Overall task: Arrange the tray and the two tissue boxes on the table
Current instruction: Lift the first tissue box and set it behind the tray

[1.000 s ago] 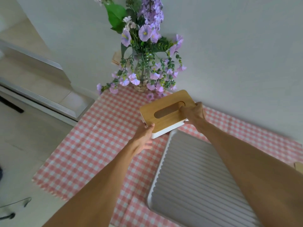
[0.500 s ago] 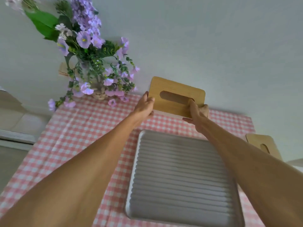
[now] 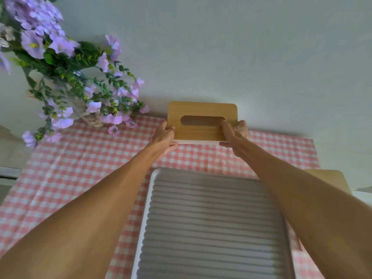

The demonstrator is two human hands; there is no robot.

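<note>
A white tissue box with a wooden slotted lid stands at the far edge of the table, against the wall. My left hand grips its left end and my right hand grips its right end, one finger resting at the slot. A grey ribbed tray lies on the pink checked cloth in front of the box, under my forearms. A second wooden-lidded tissue box shows at the right edge, partly hidden by my right arm.
A basket of purple flowers with trailing stems stands at the far left corner of the table, close to the held box. A pale wall runs right behind the table. The cloth's left edge drops to the floor.
Both hands have carried the tissue box away from the flowers to the right and back toward the wall, turning it square with the tray. The view has swung right.
</note>
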